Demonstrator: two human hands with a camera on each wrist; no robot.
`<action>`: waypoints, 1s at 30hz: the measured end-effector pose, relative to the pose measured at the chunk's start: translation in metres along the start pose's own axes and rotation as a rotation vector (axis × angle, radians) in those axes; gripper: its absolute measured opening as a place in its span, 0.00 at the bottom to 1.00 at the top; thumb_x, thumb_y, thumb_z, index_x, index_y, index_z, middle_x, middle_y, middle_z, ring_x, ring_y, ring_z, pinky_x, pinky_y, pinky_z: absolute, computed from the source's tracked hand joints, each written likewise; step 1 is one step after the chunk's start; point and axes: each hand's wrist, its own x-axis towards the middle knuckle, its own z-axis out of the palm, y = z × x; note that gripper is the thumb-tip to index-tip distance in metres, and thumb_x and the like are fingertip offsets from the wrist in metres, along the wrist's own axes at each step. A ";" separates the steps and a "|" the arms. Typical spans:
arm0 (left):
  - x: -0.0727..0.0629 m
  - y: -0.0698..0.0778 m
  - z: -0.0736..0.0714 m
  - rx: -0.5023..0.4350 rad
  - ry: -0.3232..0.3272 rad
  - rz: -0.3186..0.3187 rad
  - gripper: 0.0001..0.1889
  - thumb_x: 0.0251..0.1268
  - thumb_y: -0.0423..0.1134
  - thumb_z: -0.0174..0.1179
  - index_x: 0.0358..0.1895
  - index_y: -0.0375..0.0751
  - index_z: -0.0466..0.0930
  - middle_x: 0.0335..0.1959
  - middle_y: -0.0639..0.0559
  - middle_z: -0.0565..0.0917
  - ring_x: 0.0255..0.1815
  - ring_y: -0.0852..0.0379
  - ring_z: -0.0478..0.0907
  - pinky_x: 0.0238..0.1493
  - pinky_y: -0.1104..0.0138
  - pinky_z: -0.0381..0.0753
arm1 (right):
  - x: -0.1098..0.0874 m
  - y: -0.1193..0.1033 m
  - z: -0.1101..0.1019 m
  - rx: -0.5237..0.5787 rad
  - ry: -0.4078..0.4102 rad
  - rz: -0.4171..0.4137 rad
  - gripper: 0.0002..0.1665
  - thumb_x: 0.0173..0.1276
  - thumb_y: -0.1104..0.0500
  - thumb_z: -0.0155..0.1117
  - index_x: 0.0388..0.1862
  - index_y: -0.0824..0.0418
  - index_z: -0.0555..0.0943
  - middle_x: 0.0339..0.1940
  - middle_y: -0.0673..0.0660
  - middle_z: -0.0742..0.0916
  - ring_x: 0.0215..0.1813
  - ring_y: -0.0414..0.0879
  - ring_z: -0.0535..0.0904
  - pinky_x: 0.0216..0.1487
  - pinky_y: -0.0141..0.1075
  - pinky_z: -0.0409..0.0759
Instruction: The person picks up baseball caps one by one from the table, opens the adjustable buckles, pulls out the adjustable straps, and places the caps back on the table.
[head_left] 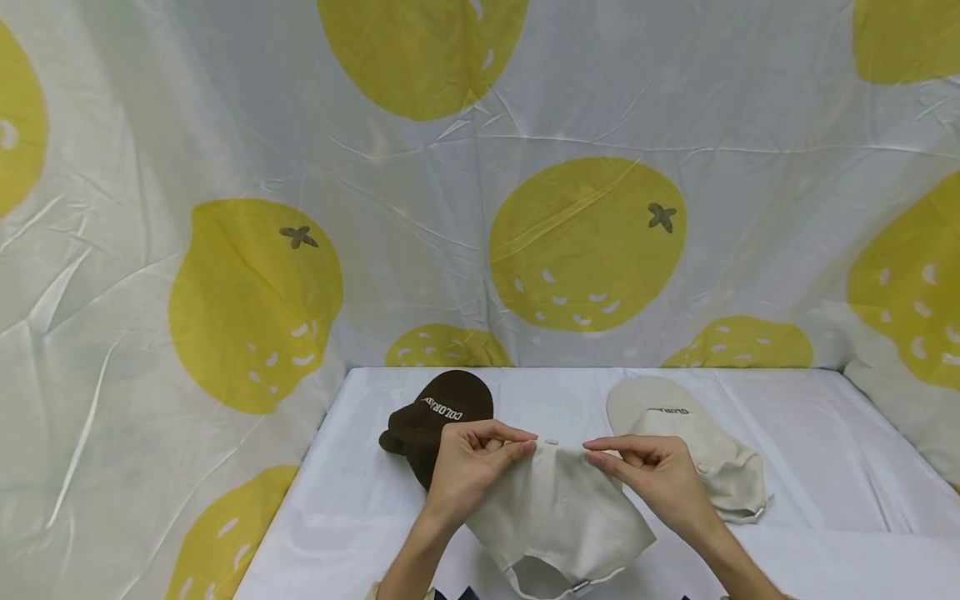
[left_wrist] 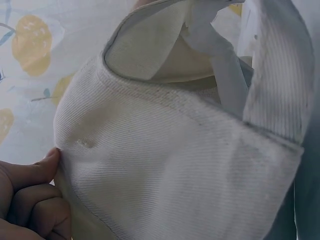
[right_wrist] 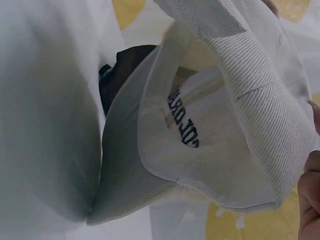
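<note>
A cream cap (head_left: 558,508) hangs between my two hands, its rear opening and strap with a small metal buckle at the bottom. At the left of its crown top, my left hand (head_left: 468,467) pinches the fabric between thumb and forefinger. My right hand (head_left: 660,475) pinches the crown likewise on the right. In the left wrist view, my left hand (left_wrist: 32,200) grips an edge of the ribbed cap (left_wrist: 145,155). The right wrist view shows my right hand (right_wrist: 311,190) partly, at the cap's side (right_wrist: 270,120). Dark lettering (right_wrist: 182,120) appears beyond the strap.
A dark brown cap (head_left: 453,396) with white lettering lies on the white-covered table (head_left: 337,500), behind my left hand. Another cream cap (head_left: 712,450) lies behind my right hand. A lemon-patterned curtain (head_left: 420,208) stands along the table's back and sides.
</note>
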 end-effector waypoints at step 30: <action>0.004 -0.002 -0.004 -0.041 0.159 0.014 0.05 0.57 0.30 0.76 0.35 0.32 0.92 0.12 0.42 0.78 0.15 0.69 0.58 0.21 0.78 0.62 | 0.000 -0.001 0.001 -0.033 0.023 -0.015 0.12 0.62 0.66 0.77 0.45 0.61 0.92 0.12 0.55 0.58 0.19 0.43 0.48 0.19 0.29 0.68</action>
